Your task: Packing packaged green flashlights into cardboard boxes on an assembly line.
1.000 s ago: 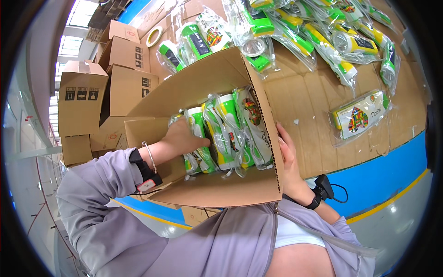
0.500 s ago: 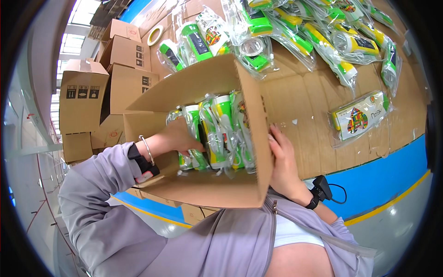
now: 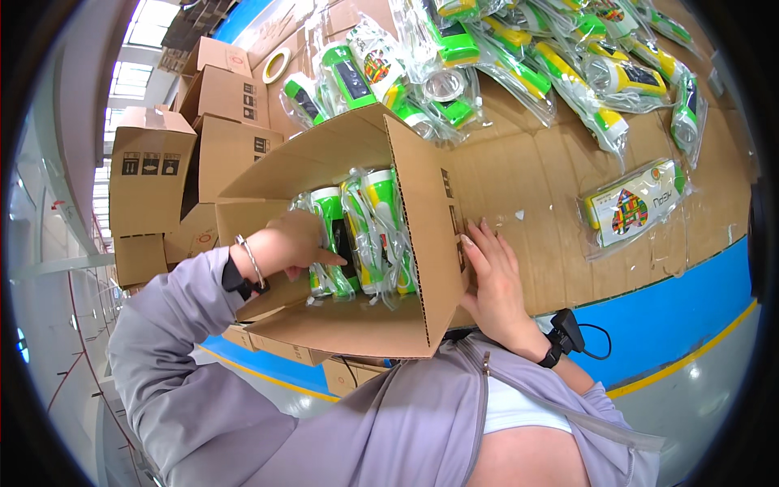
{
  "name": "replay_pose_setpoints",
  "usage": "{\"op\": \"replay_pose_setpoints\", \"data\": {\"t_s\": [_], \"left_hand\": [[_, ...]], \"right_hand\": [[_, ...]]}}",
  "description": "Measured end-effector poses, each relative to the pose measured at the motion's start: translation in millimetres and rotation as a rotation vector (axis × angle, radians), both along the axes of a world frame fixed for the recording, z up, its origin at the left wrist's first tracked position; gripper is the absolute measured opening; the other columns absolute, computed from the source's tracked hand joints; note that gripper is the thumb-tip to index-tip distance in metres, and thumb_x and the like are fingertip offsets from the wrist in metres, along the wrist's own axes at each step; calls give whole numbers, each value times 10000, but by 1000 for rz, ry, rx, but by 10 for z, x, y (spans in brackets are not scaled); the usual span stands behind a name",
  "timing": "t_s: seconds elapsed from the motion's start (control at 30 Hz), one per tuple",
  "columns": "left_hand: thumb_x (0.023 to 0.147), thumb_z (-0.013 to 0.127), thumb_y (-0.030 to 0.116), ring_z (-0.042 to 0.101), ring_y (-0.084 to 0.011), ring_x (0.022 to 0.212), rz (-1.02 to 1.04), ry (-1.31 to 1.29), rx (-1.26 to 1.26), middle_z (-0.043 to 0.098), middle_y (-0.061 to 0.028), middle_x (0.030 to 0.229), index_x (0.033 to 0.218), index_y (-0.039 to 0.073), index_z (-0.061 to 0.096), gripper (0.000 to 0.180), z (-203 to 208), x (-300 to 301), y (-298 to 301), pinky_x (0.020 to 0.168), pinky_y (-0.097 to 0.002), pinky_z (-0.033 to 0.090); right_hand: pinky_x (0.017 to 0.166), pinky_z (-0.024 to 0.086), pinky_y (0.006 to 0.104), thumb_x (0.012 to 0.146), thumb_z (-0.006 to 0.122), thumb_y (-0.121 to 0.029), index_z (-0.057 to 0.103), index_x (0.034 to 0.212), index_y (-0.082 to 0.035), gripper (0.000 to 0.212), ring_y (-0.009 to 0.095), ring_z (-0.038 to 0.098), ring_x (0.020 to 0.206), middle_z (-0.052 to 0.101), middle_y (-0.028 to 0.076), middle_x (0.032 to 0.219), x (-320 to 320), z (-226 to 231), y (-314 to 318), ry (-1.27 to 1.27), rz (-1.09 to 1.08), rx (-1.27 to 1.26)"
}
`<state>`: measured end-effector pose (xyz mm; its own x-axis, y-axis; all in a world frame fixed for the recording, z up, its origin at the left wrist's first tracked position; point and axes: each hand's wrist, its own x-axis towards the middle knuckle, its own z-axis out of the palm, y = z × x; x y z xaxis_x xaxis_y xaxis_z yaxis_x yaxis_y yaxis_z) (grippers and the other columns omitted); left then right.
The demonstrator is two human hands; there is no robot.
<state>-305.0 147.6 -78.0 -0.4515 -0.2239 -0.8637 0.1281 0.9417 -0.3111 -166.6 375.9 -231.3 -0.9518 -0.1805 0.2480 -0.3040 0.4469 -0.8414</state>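
I'm getting a bright, evenly lit feed, daylight pouring from the skylights [image 3: 142, 32] at upper left, slightly blown out. Glare flashes off the plastic bags [image 3: 560, 73] up top. Soft shadow sits inside the cardboard box [image 3: 422, 243]. Heavy fisheye bending at the rim, black vignette all round. Centre is sharp; edges smear a little.

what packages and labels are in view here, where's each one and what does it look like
Open carton: brown, tipped on its side between both hands, dark print on its wall.
Bagged torches: green-yellow, clear bags, inside it.
Flat pack: white, multicoloured heart, alone at right.
Torch pile: top.
Stacked cartons: brown, left, black symbols.
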Motion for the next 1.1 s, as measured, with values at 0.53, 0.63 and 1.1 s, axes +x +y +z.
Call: {"op": "replay_pose_setpoints", "data": {"t_s": [0.53,0.63,1.1], "left_hand": [[739,687,448,643,-199,490,232,117,401,630,-121,567,607,-66,622,534,-323,106,61,524,-277,527],[751,673,457,626,-183,455,81,169,338,596,-119,493,549,-46,610,546,-167,106,197,521,-290,529],[689,795,374,633,-168,467,331,107,396,631,-122,611,782,-73,656,477,-163,48,-29,444,-265,545]], "right_hand": [[1026,322,553,583,841,-143,331,1379,-139,946,445,350,1299,391,223,1374,33,-58,-31,98,-73,-170],[1038,301,574,586,864,-204,413,1332,-154,873,477,292,1316,372,217,1390,-29,169,-74,331,-163,-452],[1013,376,609,597,631,-58,396,555,-127,249,272,563,1091,484,8,765,-376,1087,64,663,313,53]]}}
